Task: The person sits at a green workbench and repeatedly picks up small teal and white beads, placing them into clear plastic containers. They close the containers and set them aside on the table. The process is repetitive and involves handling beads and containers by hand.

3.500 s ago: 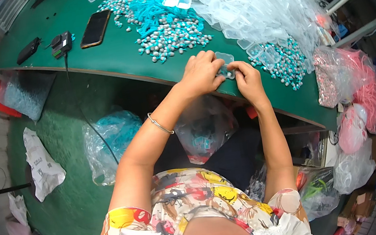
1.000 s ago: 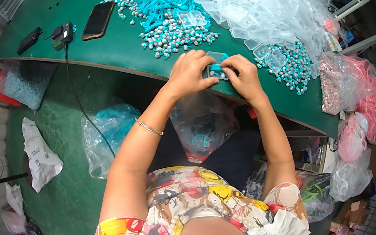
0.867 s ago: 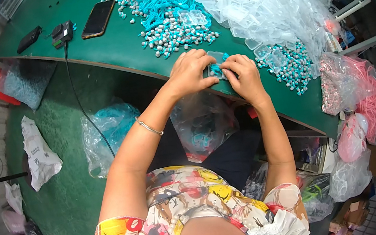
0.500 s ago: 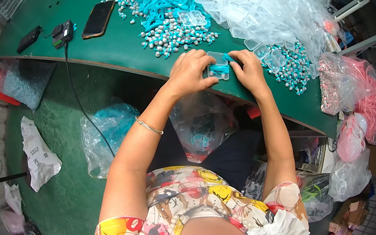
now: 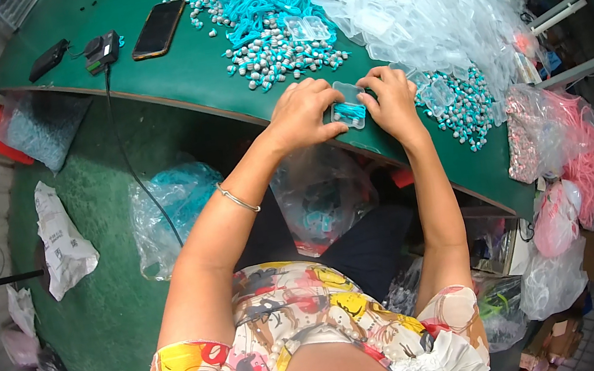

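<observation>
A small clear plastic case (image 5: 349, 92) lies at the table's near edge with its lid raised. Teal cord (image 5: 350, 111) fills its lower half, with small grey bits beside the cord. My left hand (image 5: 304, 113) is closed on the case's left side, thumb at the near corner. At the right side, my right hand (image 5: 390, 101) has its fingers and thumb bent in a pinch against the case's edge; the fingertips are partly hidden. Just right of it lies a pile of small grey-and-teal pieces (image 5: 467, 118), with an open clear case (image 5: 439, 95) on top.
Beyond my hands lie teal cords (image 5: 262, 2), more grey-and-teal pieces (image 5: 263, 61) and a great heap of clear cases (image 5: 409, 7). A phone (image 5: 158, 29) and a small black device with a cable (image 5: 102, 53) are at the left. Bags of pink cords (image 5: 577, 159) hang at the right edge.
The teal cord that stuck out at my right fingertips no longer shows there; cord now lies inside the case. My right hand has shifted slightly, while my left keeps its hold.
</observation>
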Motion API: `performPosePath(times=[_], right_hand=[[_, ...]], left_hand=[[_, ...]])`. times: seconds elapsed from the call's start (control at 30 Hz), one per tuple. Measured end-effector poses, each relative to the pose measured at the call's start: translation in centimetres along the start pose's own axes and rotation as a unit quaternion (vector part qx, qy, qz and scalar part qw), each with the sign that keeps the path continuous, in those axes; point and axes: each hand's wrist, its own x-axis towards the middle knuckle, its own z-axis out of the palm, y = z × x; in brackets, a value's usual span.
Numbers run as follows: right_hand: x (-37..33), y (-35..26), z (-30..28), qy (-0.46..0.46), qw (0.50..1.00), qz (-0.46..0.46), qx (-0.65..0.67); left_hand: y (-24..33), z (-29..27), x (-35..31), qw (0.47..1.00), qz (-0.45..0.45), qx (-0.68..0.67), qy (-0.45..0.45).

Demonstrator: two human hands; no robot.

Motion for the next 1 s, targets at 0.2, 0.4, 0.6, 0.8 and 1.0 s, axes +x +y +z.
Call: performPosePath(times=[0.2,0.4,0.6,0.8,1.0], right_hand=[[-0.5,0.2,-0.3,0.044,0.985,0.003,0.166],[-2.6,-0.9,-1.6,0.008,0.965,-0.061,0.255],[-3.8,-1.6,0.1,0.076,0.973,-0.083,0.202],[-3.7,-2.5,0.9,0.052,0.958,-0.026,0.283],[-1.6,-1.6,-0.7,-0.073,0.929,0.017,0.362]], left_hand=[[0.9,-0.4,0.2,0.998,-0.049,-0.046,0.008],[0.3,-0.2,-0.1,1.000,0.024,0.016,0.007],[0.9,0.3,0.1,0.999,0.033,0.022,0.018],[0.1,0.2,0.0,0.997,0.052,-0.042,0.024],[0.0,0.0,-0.2,0.996,0.046,-0.060,0.039]])
